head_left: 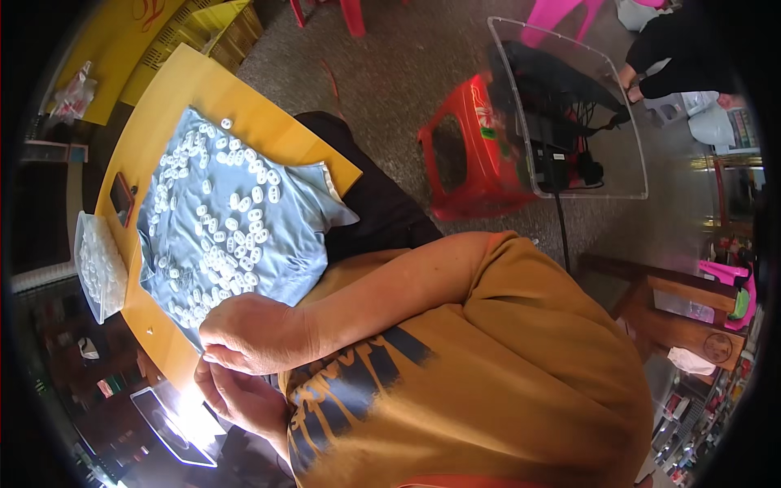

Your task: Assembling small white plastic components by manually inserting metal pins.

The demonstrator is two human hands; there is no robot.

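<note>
My right hand (256, 333) reaches across from the right, bent at the wrist, with thumb and fingers pinched together. Just below it is my left hand (244, 404), its fingers closed and meeting those of the right. Whatever they pinch is too small or hidden to name. Both hands are at the near edge of a light blue cloth (305, 207), which looks like a garment spread on the table. Many small white oval pieces with two holes (232, 224) lie scattered over the cloth, densest beside my right hand.
The yellow wooden table (220, 89) carries a phone (122, 199) and a clear tub of white pieces (99, 268). A bright lamp (175, 427) shines near my left hand. Beyond are a red stool (476, 150), a clear bin with black items (569, 195), yellow crates (220, 32) and another person (675, 53).
</note>
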